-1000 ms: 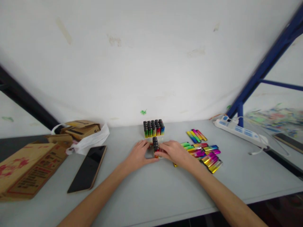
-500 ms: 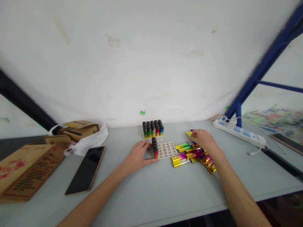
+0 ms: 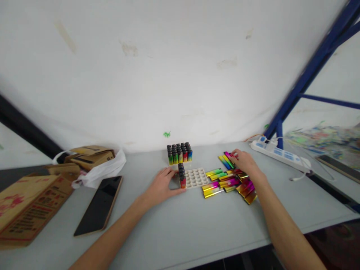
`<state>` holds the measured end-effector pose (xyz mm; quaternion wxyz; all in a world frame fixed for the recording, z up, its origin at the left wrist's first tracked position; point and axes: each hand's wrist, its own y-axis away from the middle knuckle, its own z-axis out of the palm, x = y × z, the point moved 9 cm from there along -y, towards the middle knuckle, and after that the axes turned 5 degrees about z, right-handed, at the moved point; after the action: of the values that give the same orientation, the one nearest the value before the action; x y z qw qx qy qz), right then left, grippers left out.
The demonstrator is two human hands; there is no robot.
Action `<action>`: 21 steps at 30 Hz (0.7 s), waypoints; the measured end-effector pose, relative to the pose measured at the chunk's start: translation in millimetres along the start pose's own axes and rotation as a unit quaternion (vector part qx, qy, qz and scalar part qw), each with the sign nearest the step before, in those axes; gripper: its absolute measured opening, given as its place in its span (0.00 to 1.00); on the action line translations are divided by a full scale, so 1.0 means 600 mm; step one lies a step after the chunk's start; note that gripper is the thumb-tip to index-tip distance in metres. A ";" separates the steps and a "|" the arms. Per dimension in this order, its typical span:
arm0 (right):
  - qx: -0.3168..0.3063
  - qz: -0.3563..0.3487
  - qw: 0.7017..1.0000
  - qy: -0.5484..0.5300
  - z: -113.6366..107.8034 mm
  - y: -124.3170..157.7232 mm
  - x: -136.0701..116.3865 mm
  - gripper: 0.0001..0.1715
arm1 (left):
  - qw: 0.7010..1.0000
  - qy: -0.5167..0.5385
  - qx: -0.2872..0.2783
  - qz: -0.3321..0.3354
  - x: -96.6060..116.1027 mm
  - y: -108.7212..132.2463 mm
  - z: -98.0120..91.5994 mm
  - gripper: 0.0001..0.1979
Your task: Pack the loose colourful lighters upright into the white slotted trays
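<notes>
My left hand (image 3: 160, 187) curves around the left end of a white tray with round holes (image 3: 198, 179), thumb at its front corner and fingers behind. Along that end stands one row of black-topped lighters (image 3: 182, 182), upright in the tray. My right hand (image 3: 246, 162) is closed, its fingertips on a magenta and green shiny metallic sleeve (image 3: 229, 159) at the back of a loose pile; the thumb is hidden. Yellow, green and magenta sleeves (image 3: 213, 190) lie flat and overlapping between the tray and my right wrist.
Behind the tray stands a full block of black-topped lighters (image 3: 180, 154). A phone (image 3: 98, 206), a white plastic bag (image 3: 108, 168) and cardboard boxes (image 3: 33, 206) are at the left. A power strip (image 3: 281, 154) with cables lies at the right, near a blue metal frame (image 3: 298, 86).
My right hand has shifted slightly and uncovered more of the coloured sleeves under its fingertips. My left hand stays at the tray's end. The whole view has moved a little.
</notes>
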<state>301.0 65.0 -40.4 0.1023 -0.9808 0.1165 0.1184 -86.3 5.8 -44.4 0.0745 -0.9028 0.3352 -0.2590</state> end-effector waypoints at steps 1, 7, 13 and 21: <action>-0.001 -0.002 1.000 -0.009 0.002 -0.002 0.001 0.12 | 1.000 0.001 0.002 0.001 0.000 0.000 0.000 0.30; -0.021 0.045 0.999 -0.019 0.003 -0.008 0.019 0.16 | 1.000 0.006 0.004 0.002 -0.002 -0.001 -0.005 0.28; 0.040 0.037 0.971 -0.233 -0.035 0.000 -0.008 0.14 | 1.000 0.012 -0.005 0.011 0.002 0.000 -0.014 0.24; -0.174 -0.032 0.797 -0.577 0.011 0.083 -0.214 0.31 | 1.000 -0.009 0.021 -0.002 0.001 -0.001 -0.008 0.33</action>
<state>165.9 45.3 -22.2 -0.0183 -0.7354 -0.0184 0.6772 -88.2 6.1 -40.1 0.0959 -0.9041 0.3273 -0.2576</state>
